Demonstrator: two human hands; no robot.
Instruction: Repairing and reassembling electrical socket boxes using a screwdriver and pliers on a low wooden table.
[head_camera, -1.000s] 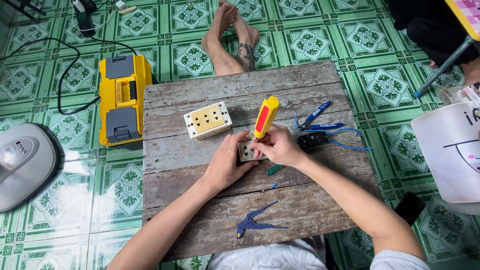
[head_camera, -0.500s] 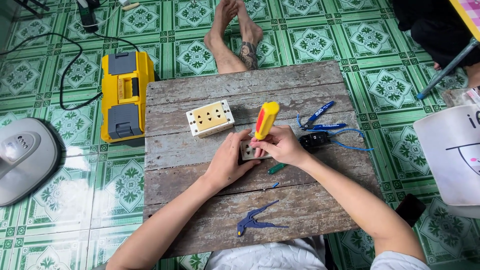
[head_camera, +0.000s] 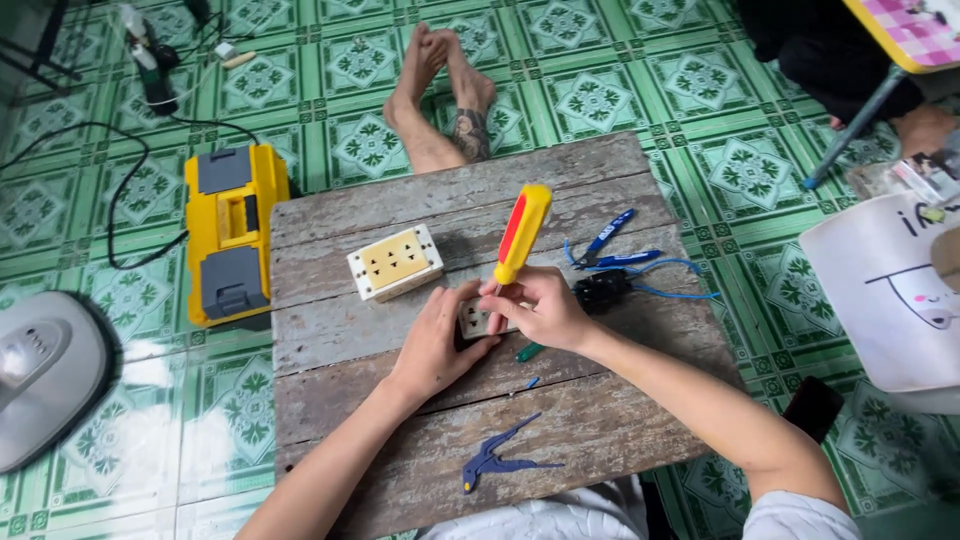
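On the weathered wooden table (head_camera: 360, 340), my left hand (head_camera: 437, 343) presses down on a small grey socket part (head_camera: 472, 319) and steadies it. My right hand (head_camera: 537, 306) grips a screwdriver with a yellow and red handle (head_camera: 522, 234), held upright with its tip down on that part. A cream socket box with a yellow face (head_camera: 395, 262) lies on the table a little to the left of my hands.
Blue pliers (head_camera: 605, 247), a black plug with blue wire (head_camera: 610, 289), a green-handled tool (head_camera: 530, 351) and a blue bird-shaped clip (head_camera: 497, 462) lie on the table. A yellow toolbox (head_camera: 230, 233) stands on the green tiled floor at left. Someone's bare feet (head_camera: 440, 95) rest beyond the table.
Nothing has visibly changed with my hands: both stay on the socket part and the screwdriver. Only the camera view has shifted slightly.
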